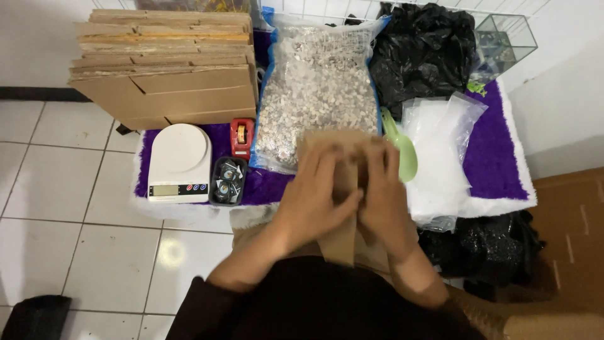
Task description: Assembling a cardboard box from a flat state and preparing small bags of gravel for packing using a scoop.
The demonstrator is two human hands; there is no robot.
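A deep purple mat (491,164) with a white border lies on the floor (56,189) of glossy white tiles with grey grout lines. The flattened cardboard boxes (167,69) are plain brown. The kitchen scale (179,162) is white, with small red and blue buttons. The tape dispenser (241,137) is red. The big clear bag of gravel (318,88) looks speckled grey and white, edged in blue. The scoop (402,148) is pale green, the plastic bags (421,50) black, and the cardboard piece (343,239) under the hands tan.

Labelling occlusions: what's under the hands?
Both hands, left hand and right hand, press on a brown cardboard piece. Its middle is covered; motion blur hides whatever lies beneath it.
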